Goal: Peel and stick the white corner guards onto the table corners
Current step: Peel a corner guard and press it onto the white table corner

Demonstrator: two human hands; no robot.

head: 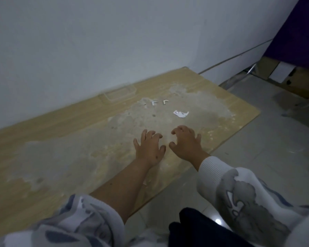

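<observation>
Head view: a pale wood worktop (61, 132) runs along a white wall (78, 41), its middle covered by a wide grey, dusty-looking stain. Both hands are stretched out over the stained part, near the front edge, palms down.

The left hand (149, 148) has its fingers spread and loosely bent, holding nothing; the forearm is bare, with a patterned white-and-grey sleeve (82, 216) pushed up toward the elbow. The right hand (185, 141) sits just beside it, apart by a narrow gap, with fingers curled downward like a claw and nothing held in them; its sleeve reaches the wrist with a white ribbed cuff (210, 168). Whether the fingertips touch the surface cannot be told.

Beyond the hands, well apart from them, two white corner guards (154, 102) lie on the worktop side by side, the second guard (165, 101) just right of the first. A smaller white bit lies just left of them, too blurred to identify. A torn scrap of white paper (180, 114) lies to the right, between the guards and the right hand. A clear shallow tray (119, 94) stands against the wall, left of the guards.

The worktop's far right corner (257, 111) is rounded and bare. Past it are grey floor tiles (257, 157), and at the upper right a purple panel (296, 32) above cardboard boxes (292, 81).
</observation>
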